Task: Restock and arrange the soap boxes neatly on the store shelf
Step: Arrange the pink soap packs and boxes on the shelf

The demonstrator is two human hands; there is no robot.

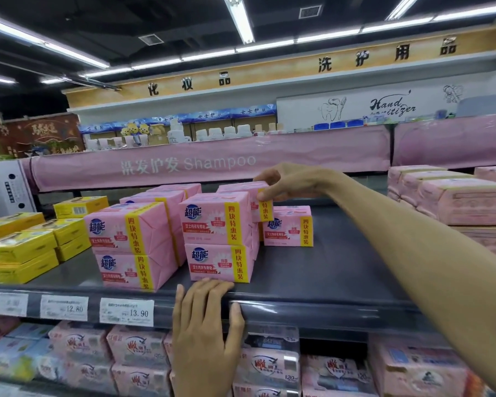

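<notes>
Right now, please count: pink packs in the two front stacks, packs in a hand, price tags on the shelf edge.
Pink packs in front stacks: 4
Pink pack in right hand: 1
Price tags: 3
Total: 8

1. Right forearm: bare along its whole visible length, from the lower right frame edge up to the wrist. Skin is smooth, with a faint tendon line near the wrist.
2. The wide lens swells the near part of this forearm, and it narrows sharply toward the hand.
3. Right hand: bare. Thumb and slim fingers are seen side-on, knuckles lightly marked.
4. Left hand: bare, its back in view. Fingers are long, with faint tendon ridges.
5. Left thumb: nail short and trimmed, slightly glossy.
6. Left wrist: bare, cut off by the bottom frame edge.
</notes>
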